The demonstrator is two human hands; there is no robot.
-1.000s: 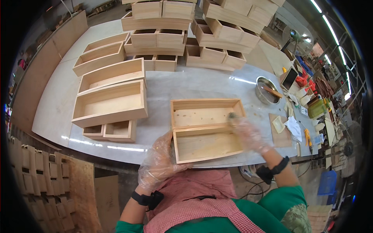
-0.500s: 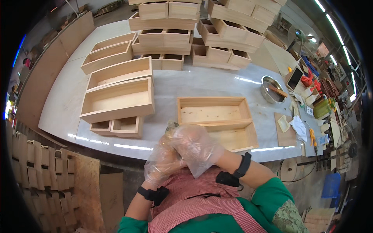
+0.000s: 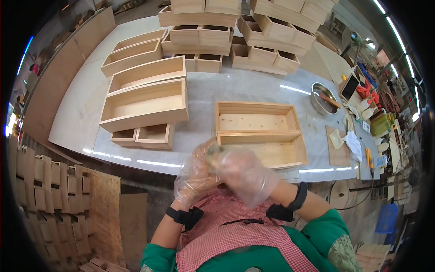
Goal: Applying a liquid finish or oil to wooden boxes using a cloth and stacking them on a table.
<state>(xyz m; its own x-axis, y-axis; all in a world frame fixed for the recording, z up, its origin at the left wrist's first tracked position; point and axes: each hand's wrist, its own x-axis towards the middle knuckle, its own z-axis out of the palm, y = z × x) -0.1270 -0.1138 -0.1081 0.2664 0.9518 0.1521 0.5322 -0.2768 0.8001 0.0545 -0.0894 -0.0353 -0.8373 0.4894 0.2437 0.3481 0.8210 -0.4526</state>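
Status: right hand [image 3: 244,171] brought to left hand [image 3: 195,170]

Within the last second, the right hand has left the near box [image 3: 271,148]; work inside it appears paused. The right hand is closed around a small greenish wad [image 3: 215,151] (blurred; material unclear) between the hands. The left hand is curled; its grip cannot be told. Both converge before the box's left end.

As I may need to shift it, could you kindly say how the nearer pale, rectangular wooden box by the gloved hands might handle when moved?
The nearer pale, rectangular wooden box would probably stay stiff, given its straight wooden walls. It may be light for its size, being open-topped and hollow. Its flat sides suggest sliding rather than rolling.
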